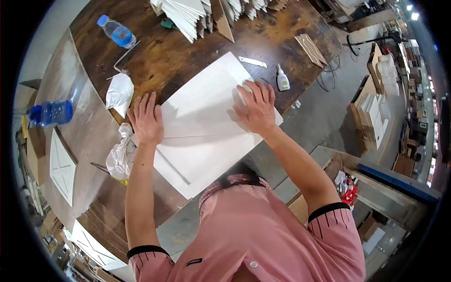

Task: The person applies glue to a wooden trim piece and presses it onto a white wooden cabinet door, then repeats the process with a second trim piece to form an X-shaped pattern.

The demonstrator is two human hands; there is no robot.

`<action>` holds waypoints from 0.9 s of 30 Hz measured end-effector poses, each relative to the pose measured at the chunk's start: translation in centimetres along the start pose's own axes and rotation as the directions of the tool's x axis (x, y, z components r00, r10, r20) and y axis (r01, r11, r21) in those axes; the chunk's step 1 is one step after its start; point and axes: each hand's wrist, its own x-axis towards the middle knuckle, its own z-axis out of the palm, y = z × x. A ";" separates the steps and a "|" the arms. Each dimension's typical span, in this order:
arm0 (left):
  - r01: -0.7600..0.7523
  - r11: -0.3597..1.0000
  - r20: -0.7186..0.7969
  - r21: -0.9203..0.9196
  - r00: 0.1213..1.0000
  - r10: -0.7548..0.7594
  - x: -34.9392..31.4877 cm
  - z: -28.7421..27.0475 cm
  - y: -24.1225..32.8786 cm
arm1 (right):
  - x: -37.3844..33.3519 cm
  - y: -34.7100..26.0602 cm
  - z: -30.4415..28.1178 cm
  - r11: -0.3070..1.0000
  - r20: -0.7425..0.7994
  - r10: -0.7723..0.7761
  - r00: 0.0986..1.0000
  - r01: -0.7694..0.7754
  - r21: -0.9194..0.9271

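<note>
White flat panels (197, 110) lie on the brown worktable in front of me, with a seam running across their middle. A thin groove or slot marks the nearer part (206, 157). My left hand (146, 121) rests at the panels' left edge with its fingers stretched out. Toward the right edge, my right hand (258, 109) lies on the white surface, fingers spread and thumb apart. Neither hand grips anything. Just beyond the right hand are a small white glue bottle (283, 79) and a white strip-like tool (252, 61).
White boards (181, 16) are piled at the table's far side. A blue-capped water bottle (117, 33), a bent metal rod (126, 56) and a white plastic bag (120, 94) lie at left, near a blue jug (51, 113). A brown grooved piece (311, 50) sits by the right edge.
</note>
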 end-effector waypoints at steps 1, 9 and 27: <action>-0.011 1.000 -0.001 0.002 1.000 0.011 0.0 0.1 0.2 | 0.3 -0.6 -0.9 0.999 0.071 0.048 0.996 -0.050 0.022; 0.138 0.986 0.032 -0.093 0.990 -0.136 -0.2 0.7 2.2 | 0.7 -0.8 -0.8 0.996 0.093 0.032 0.995 -0.039 0.078; 0.055 0.998 0.008 -0.024 0.998 -0.055 0.6 1.4 6.1 | 1.8 -2.7 0.3 0.996 0.000 0.086 0.996 -0.086 -0.008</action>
